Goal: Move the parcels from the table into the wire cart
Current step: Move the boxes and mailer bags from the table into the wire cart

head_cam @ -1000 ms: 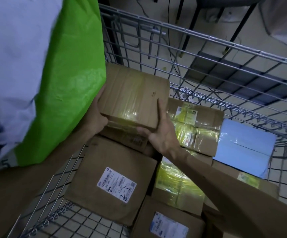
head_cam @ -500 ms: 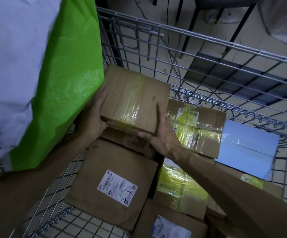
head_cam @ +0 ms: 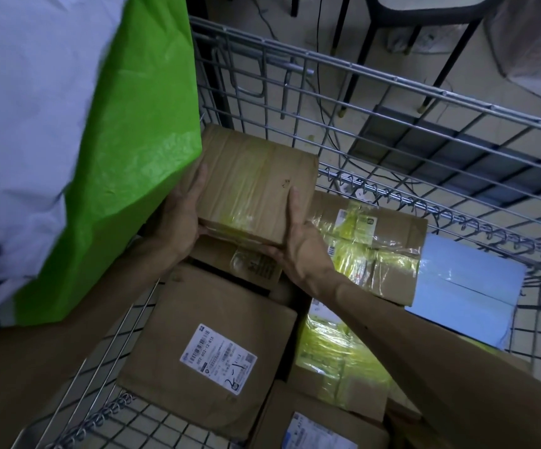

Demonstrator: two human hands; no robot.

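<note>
The left hand [head_cam: 178, 218] and right hand [head_cam: 298, 246] clasp the taped box [head_cam: 256, 179] from both sides, fingers [head_cam: 295, 205] wrapped round its edges, likely to seat it squarely on the stacked parcels [head_cam: 211, 338] in the wire cart [head_cam: 392, 77]

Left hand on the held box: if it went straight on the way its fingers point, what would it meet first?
Probably the wire cart's far wall. The left hand points along the brown box's side toward that corner; the green bag lies close beside that line, and depth is unclear.
</note>
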